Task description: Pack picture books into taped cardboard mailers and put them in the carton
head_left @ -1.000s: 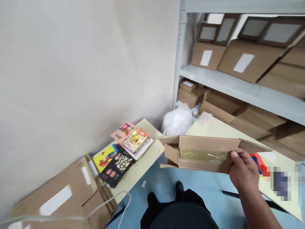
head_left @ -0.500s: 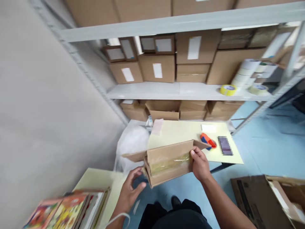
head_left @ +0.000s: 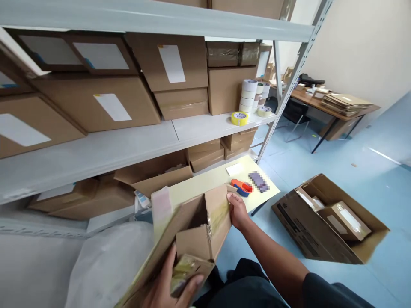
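Observation:
Both my hands hold a small brown cardboard box (head_left: 199, 222) with loose flaps and yellowish tape on its side. My left hand (head_left: 167, 284) grips its near end from below, fingers curled round a taped flap. My right hand (head_left: 238, 210) is closed on the far end, thumb on top. The box hangs tilted over the near edge of a pale yellow table (head_left: 205, 182). An orange and blue tape dispenser (head_left: 241, 187) lies on that table just beyond my right hand.
A grey metal shelf rack (head_left: 128, 141) full of labelled cartons stands behind the table, with rolls of tape (head_left: 240, 118) on it. A white plastic bag (head_left: 109, 265) sits at lower left. A large open carton (head_left: 330, 222) lies on the blue floor at right. A desk (head_left: 334, 105) stands beyond.
The view has swung right, from the wall and books to the shelves. My left hand has come up and taken the box's near end; the box has tilted.

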Demonstrator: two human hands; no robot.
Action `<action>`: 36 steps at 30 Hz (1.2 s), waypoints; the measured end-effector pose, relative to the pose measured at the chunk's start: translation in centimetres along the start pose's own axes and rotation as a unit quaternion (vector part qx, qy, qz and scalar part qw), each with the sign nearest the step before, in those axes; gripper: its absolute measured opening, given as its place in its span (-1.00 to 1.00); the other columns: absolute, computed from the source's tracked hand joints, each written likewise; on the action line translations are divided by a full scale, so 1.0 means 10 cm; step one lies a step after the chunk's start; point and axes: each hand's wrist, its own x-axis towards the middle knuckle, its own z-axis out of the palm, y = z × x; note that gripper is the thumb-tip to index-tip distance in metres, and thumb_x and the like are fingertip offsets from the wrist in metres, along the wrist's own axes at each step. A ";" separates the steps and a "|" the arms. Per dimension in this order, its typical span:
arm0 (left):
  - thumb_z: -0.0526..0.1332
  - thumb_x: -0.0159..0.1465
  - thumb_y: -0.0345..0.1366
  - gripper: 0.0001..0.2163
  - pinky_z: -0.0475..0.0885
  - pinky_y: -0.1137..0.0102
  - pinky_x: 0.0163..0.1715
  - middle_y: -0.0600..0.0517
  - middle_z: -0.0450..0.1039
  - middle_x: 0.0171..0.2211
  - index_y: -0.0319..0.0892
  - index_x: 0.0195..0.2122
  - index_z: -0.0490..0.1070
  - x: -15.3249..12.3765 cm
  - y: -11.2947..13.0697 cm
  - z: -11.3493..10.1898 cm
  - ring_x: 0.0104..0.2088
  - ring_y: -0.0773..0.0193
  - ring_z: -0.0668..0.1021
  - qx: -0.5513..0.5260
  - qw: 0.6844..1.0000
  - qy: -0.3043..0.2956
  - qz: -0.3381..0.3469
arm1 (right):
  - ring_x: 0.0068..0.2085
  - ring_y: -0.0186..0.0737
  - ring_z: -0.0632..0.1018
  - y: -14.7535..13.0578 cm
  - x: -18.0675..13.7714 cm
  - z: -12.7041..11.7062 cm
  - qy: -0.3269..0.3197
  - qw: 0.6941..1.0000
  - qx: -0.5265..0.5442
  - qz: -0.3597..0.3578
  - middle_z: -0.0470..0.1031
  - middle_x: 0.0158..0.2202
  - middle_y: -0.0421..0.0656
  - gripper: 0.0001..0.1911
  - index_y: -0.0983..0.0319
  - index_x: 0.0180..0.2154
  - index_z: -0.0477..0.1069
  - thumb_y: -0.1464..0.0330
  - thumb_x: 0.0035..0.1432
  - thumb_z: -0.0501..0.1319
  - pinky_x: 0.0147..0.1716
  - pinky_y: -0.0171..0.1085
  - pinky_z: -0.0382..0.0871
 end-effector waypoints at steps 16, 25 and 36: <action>0.26 0.36 -0.26 -0.61 0.56 0.30 -0.12 -0.07 0.64 -0.12 -0.09 0.22 0.42 1.38 0.66 1.09 -0.10 0.08 0.66 0.272 0.877 -0.130 0.373 | -0.24 -0.08 0.56 0.79 1.17 -0.79 0.115 0.949 -0.264 0.130 0.58 -0.35 -0.09 -0.55 0.25 -0.27 0.53 0.00 0.02 0.31 -0.31 -0.20 0.45; 0.30 0.34 -0.25 -0.79 0.53 0.31 -0.18 0.02 0.53 -0.25 -0.05 -0.01 0.47 1.53 0.97 1.57 -0.19 0.14 0.61 0.306 0.861 -0.154 0.376 | 0.38 0.12 0.31 0.07 1.14 -1.08 -0.111 0.922 -0.371 0.007 0.11 0.48 -0.06 -0.16 -0.07 0.44 0.06 0.05 0.22 0.31 0.26 0.16 0.32; 0.27 0.35 -0.19 -0.79 0.52 0.24 -0.11 -0.03 0.54 -0.20 -0.08 -0.02 0.52 1.55 1.20 1.71 -0.14 0.08 0.59 0.281 0.900 -0.198 0.268 | 0.46 0.07 0.16 0.19 1.47 -1.14 -0.217 0.862 -0.456 -0.032 0.08 0.48 0.03 -0.01 0.11 0.49 -0.10 0.27 0.17 0.34 0.41 0.13 0.08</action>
